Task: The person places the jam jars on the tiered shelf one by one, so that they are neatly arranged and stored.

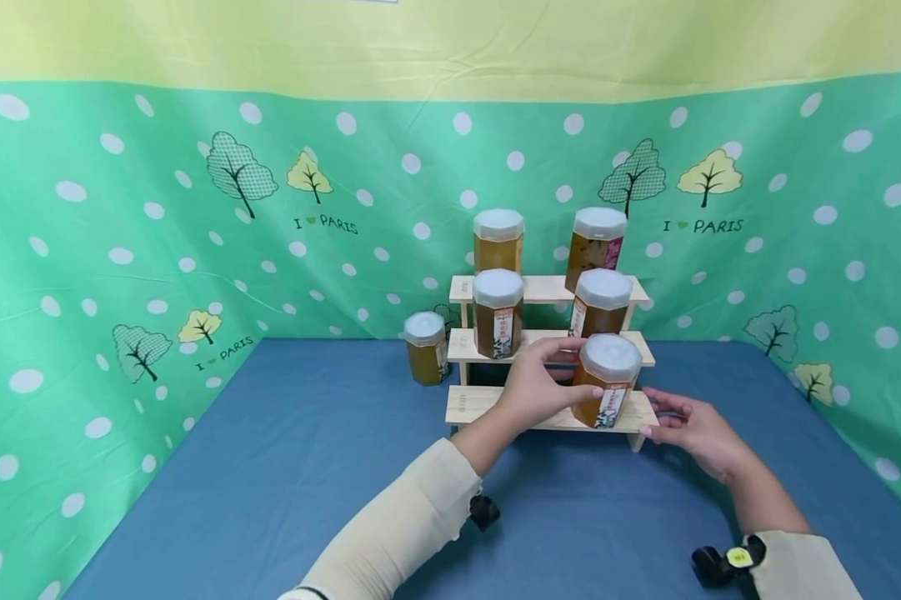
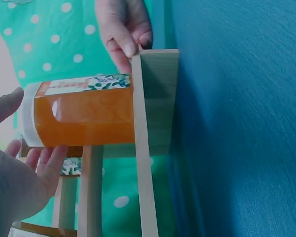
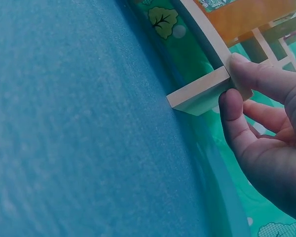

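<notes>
A three-tier wooden display stand (image 1: 473, 402) holds honey jars with white lids. On the right of its lowest step stands an amber honey jar (image 1: 608, 392), its label facing front. My left hand (image 1: 536, 387) reaches around that jar from the left. In the left wrist view, its thumb (image 2: 7, 106) is by the lid and its fingers (image 2: 52, 165) are spread along the jar's side. My right hand (image 1: 701, 433) pinches the right end of the lowest step between thumb and fingers, also seen in the right wrist view, where the step's leg (image 3: 202, 91) shows below.
Two jars, one at left (image 1: 498, 242) and one at right (image 1: 596, 250), stand on the top step. The middle step bears a left jar (image 1: 498, 321) and a right jar (image 1: 603, 304). Another jar (image 1: 426, 354) sits on the blue tablecloth (image 1: 307, 433), before a green dotted curtain (image 1: 390, 183).
</notes>
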{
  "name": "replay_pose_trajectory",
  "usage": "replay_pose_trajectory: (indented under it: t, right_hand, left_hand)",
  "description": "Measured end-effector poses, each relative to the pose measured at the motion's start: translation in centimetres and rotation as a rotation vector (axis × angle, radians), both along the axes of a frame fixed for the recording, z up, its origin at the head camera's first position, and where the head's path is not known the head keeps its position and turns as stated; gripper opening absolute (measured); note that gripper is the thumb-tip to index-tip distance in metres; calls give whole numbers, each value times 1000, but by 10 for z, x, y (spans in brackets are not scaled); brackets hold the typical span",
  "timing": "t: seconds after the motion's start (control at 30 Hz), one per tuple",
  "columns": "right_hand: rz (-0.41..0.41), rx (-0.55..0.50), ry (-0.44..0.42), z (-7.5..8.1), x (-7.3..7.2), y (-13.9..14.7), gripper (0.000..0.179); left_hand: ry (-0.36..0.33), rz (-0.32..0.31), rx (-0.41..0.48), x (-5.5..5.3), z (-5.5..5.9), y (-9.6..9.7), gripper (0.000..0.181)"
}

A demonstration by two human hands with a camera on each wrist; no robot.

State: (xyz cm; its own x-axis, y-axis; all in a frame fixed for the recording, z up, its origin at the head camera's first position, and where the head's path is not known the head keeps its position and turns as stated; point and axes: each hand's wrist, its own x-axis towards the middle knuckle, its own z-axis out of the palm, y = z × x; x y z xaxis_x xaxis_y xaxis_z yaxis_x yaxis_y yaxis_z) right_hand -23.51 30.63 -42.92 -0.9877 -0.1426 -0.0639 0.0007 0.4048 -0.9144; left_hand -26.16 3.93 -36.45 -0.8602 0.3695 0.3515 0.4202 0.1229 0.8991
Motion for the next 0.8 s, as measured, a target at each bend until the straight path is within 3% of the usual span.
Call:
replay_pose_trajectory:
  t: [0.2, 0.53, 0.8]
  right_hand:
    - [-12, 4, 6, 0, 0, 0, 81]
    - [-13, -15, 4, -2, -1, 1, 80]
    - [9, -55, 11, -3, -1, 2, 81]
  left_hand:
    - [14, 6, 53, 3, 3, -10, 57]
    - [190, -10, 135, 4, 5, -28, 48]
    - [259, -31, 143, 8, 8, -45, 47]
